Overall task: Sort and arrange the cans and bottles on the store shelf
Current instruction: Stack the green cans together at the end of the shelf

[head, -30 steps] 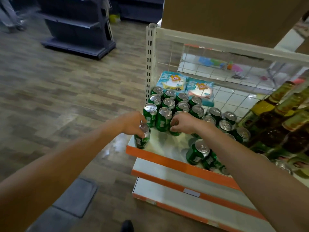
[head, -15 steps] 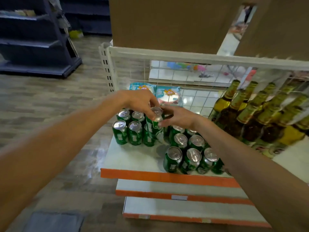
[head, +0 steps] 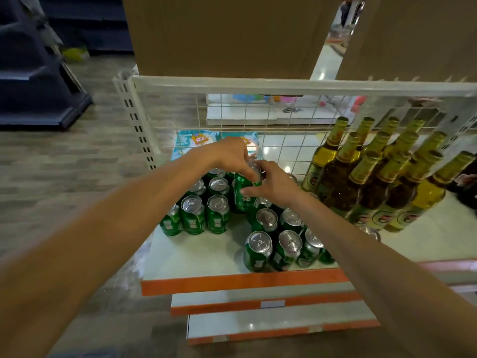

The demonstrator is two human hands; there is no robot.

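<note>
One green can [head: 244,193] is mid-placement, left hand [head: 229,156] pinching its rim, right hand [head: 275,188] curled round its side; next I'd seat it upright in line.

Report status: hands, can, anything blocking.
Hands: left hand pinches top of held can; right hand grips its side. Held can upright. Way: standing cans crowd both sides; bottles apart, to the right.

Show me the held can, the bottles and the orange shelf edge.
held can [head: 243,202], head view, green side.
bottles [head: 366,168], head view, a front bottle's gold neck.
orange shelf edge [head: 242,281], head view, strip's middle.
</note>
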